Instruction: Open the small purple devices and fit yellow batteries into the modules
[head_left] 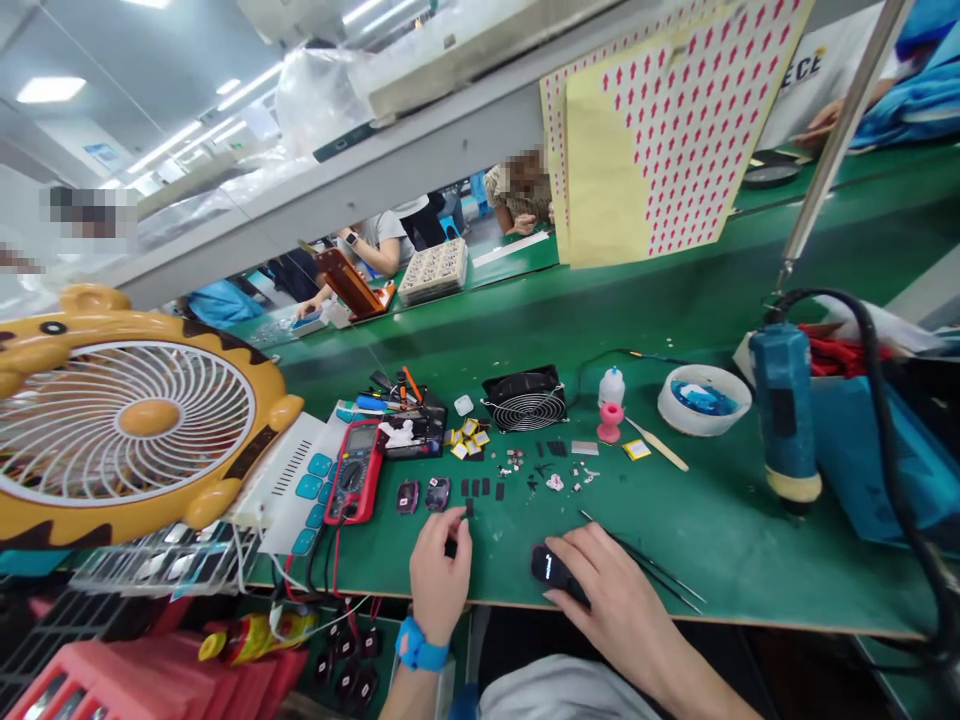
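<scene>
My left hand (441,560) is closed, thumb and index fingertip brought together at a small black rectangular pad (470,507). Several similar black pads (486,487) lie just beyond it. My right hand (600,575) grips a black smartwatch body (551,568) near the table's front edge; its small screen shows white markings. Beside that hand, tweezers (660,572) lie on the green mat. Two open watch cases (438,493) sit past my left hand. Small loose parts (555,482) and yellow-edged battery cells (466,440) are scattered farther back.
A red multimeter (355,472) and a large tiger-shaped fan (150,420) stand left. A black fan (525,398), white bottle (612,386), pink spool-shaped holder (610,424) and white bowl (705,418) are at the back. A blue electric screwdriver (784,410) hangs right. Other people sit beyond the shelf.
</scene>
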